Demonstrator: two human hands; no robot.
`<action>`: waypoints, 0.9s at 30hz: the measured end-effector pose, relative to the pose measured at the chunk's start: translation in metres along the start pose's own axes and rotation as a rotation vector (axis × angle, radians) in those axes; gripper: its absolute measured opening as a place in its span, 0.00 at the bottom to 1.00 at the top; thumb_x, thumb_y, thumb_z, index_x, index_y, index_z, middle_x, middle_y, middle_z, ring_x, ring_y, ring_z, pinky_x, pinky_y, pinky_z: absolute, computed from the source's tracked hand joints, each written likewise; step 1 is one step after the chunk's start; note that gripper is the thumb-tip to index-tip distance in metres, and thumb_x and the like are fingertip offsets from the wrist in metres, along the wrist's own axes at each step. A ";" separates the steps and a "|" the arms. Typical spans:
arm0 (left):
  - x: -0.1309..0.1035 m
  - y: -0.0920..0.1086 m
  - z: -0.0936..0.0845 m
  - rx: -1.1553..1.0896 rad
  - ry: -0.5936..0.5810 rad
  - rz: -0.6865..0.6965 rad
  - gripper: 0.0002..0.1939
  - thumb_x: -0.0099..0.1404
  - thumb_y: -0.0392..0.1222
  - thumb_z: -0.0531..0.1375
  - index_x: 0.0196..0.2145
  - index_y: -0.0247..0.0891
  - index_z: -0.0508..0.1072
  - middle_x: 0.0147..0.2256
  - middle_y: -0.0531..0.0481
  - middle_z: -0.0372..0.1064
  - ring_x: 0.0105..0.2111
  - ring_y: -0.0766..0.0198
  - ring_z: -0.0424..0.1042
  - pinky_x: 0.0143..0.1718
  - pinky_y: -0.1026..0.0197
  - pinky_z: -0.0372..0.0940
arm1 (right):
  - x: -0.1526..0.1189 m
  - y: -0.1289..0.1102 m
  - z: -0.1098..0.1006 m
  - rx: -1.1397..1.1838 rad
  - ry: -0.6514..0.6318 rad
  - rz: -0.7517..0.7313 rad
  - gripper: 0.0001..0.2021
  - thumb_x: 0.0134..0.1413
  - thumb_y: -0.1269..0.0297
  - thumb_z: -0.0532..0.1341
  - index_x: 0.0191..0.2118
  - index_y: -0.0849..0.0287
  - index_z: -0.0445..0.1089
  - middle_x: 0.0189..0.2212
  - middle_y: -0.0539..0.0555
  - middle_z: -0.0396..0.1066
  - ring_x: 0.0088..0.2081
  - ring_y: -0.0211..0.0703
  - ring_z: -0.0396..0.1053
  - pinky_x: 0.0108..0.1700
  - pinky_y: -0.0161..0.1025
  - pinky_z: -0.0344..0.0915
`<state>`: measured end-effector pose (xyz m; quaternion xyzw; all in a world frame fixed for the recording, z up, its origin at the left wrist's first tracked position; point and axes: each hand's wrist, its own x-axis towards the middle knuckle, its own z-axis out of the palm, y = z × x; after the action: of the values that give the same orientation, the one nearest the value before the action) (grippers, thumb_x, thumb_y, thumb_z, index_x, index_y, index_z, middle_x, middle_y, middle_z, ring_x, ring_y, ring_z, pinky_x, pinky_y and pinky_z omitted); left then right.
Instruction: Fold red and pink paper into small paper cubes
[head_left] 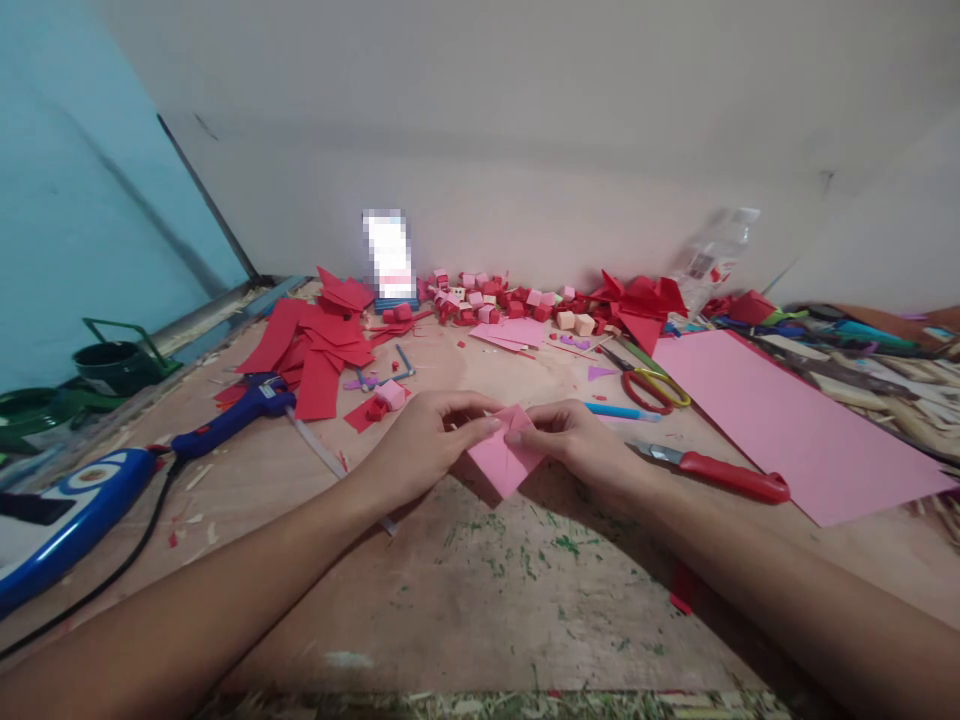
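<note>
Paper folded into a small pink diamond (504, 472) sits at the centre of the frame, on or just above a worn wooden tabletop (450, 625); I cannot tell which. Watching remotely, I see the bare left hand (439, 437) pinching its left side and the bare right hand (576, 440) pinching its right, both drawn in close, thumbs pressed near the middle of the upper face. Fingers underneath are hidden from me. I judge this a folding step, with flaps being pressed or shaped. The next move, I think, calls for light, even thumb pressure to keep creases crisp without tearing. Right of centre lies a red-handled metal knife (735, 477), beside a large flat pink paper sheet (795, 420).
</note>
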<state>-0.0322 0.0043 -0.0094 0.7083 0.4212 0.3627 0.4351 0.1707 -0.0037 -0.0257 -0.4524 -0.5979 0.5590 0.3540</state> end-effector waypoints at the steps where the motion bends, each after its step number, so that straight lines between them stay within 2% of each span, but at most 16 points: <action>1: 0.000 -0.001 0.001 -0.025 0.027 -0.015 0.15 0.62 0.45 0.65 0.45 0.38 0.80 0.38 0.47 0.78 0.39 0.58 0.75 0.40 0.58 0.67 | 0.001 0.001 0.001 0.007 0.025 -0.008 0.12 0.51 0.56 0.69 0.29 0.62 0.78 0.24 0.52 0.70 0.26 0.39 0.60 0.30 0.38 0.53; 4: 0.002 -0.006 0.002 -0.176 0.051 -0.108 0.24 0.57 0.46 0.69 0.50 0.36 0.75 0.38 0.47 0.76 0.36 0.60 0.75 0.36 0.60 0.67 | 0.002 0.004 0.003 0.150 0.100 -0.013 0.13 0.49 0.55 0.70 0.33 0.61 0.80 0.28 0.54 0.74 0.30 0.42 0.65 0.33 0.39 0.61; 7: 0.003 -0.011 0.004 -0.282 -0.038 -0.179 0.14 0.59 0.45 0.67 0.39 0.33 0.76 0.29 0.50 0.73 0.27 0.65 0.71 0.29 0.64 0.64 | 0.004 0.006 0.003 0.268 0.116 -0.016 0.16 0.46 0.56 0.72 0.38 0.61 0.80 0.32 0.56 0.77 0.33 0.46 0.70 0.37 0.42 0.66; 9: 0.002 -0.012 0.004 -0.249 -0.056 -0.154 0.09 0.61 0.43 0.64 0.31 0.33 0.75 0.25 0.52 0.69 0.25 0.67 0.67 0.27 0.65 0.61 | 0.003 0.006 0.004 0.250 0.097 -0.027 0.16 0.46 0.56 0.72 0.39 0.61 0.80 0.33 0.57 0.78 0.33 0.45 0.70 0.38 0.41 0.66; 11: 0.001 -0.012 0.004 -0.193 -0.049 -0.108 0.09 0.62 0.42 0.62 0.29 0.34 0.74 0.25 0.53 0.68 0.25 0.67 0.66 0.27 0.66 0.61 | 0.003 0.005 0.004 0.194 0.079 -0.031 0.15 0.48 0.56 0.72 0.39 0.61 0.81 0.34 0.57 0.79 0.32 0.44 0.70 0.36 0.39 0.64; 18: 0.001 -0.008 0.003 -0.164 -0.016 -0.058 0.09 0.61 0.43 0.63 0.29 0.34 0.75 0.28 0.52 0.69 0.28 0.66 0.67 0.28 0.66 0.60 | 0.001 0.003 0.005 0.115 0.103 0.012 0.14 0.45 0.55 0.73 0.33 0.62 0.81 0.29 0.56 0.78 0.29 0.42 0.67 0.33 0.38 0.61; 24: 0.002 -0.010 0.004 -0.208 0.021 -0.068 0.08 0.60 0.43 0.64 0.30 0.35 0.75 0.27 0.53 0.68 0.26 0.67 0.66 0.28 0.65 0.61 | 0.002 0.011 0.000 0.191 0.077 0.009 0.12 0.47 0.57 0.72 0.36 0.60 0.82 0.29 0.55 0.78 0.31 0.45 0.71 0.37 0.41 0.65; 27: 0.001 -0.009 0.004 -0.273 0.010 -0.105 0.09 0.59 0.44 0.65 0.33 0.35 0.76 0.28 0.52 0.70 0.26 0.67 0.68 0.28 0.65 0.63 | 0.003 0.012 0.000 0.240 0.057 -0.006 0.11 0.49 0.60 0.72 0.38 0.58 0.83 0.30 0.54 0.79 0.31 0.45 0.72 0.38 0.41 0.66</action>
<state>-0.0303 0.0063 -0.0190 0.6176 0.4064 0.3972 0.5437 0.1718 -0.0017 -0.0379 -0.4207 -0.5179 0.6123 0.4242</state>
